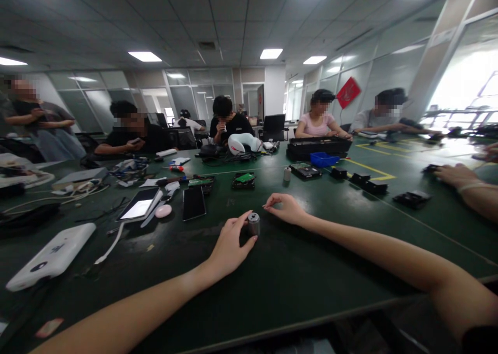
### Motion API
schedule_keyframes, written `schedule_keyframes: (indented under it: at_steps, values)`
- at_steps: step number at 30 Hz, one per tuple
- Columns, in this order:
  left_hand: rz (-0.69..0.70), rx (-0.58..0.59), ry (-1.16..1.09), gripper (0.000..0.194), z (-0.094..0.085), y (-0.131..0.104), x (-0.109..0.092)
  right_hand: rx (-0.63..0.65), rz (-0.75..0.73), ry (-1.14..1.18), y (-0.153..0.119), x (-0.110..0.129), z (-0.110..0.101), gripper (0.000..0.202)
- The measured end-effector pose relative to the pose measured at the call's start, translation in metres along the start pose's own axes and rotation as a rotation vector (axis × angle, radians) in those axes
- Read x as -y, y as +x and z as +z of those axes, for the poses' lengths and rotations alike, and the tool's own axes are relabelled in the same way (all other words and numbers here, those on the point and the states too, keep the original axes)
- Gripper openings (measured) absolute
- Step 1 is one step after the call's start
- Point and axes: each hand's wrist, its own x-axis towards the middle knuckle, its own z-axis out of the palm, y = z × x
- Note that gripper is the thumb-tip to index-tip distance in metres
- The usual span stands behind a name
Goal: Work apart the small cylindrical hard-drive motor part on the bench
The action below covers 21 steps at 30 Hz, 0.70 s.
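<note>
My left hand [229, 242] has its thumb and fingers around a small grey metal cylinder [253, 225], which looks like a small motor. The cylinder stands upright on the green table [295, 276], its top face with dark openings turned up. Just to its right, my right hand [287, 209] hovers with thumb and forefinger pinched together; whatever is between the tips is too small to make out. Beyond my hands are a pale small cylinder [287, 174] and a hard drive with a green circuit board [244, 180].
Left of me lie a black phone [194, 203], a lit phone [140, 204], a pink round object [163, 211] and a white power bank [52, 255]. A blue tray [324, 159] and black parts [369, 183] sit farther right. A co-worker's hand [459, 177] rests at the right edge.
</note>
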Motion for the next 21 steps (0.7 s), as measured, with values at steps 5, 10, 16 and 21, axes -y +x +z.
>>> schedule_keyframes:
  at_steps: [5, 10, 16, 21]
  values:
    - [0.022, -0.016, -0.003, 0.058, 0.001, 0.001, 0.002, -0.082, -0.08, 0.146, 0.0, 0.042, -0.003, 0.013]
    - [0.033, -0.033, -0.012, 0.056, 0.002, 0.001, 0.003, 0.035, -0.146, 0.19, -0.007, 0.065, 0.005, 0.009]
    - [0.049, -0.04, -0.017, 0.056, 0.004, 0.001, 0.004, 0.023, -0.143, 0.19, -0.008, 0.06, 0.01, 0.004]
    - [0.042, -0.038, -0.016, 0.057, 0.003, 0.001, 0.004, 0.013, -0.156, 0.206, -0.009, 0.058, 0.01, 0.004]
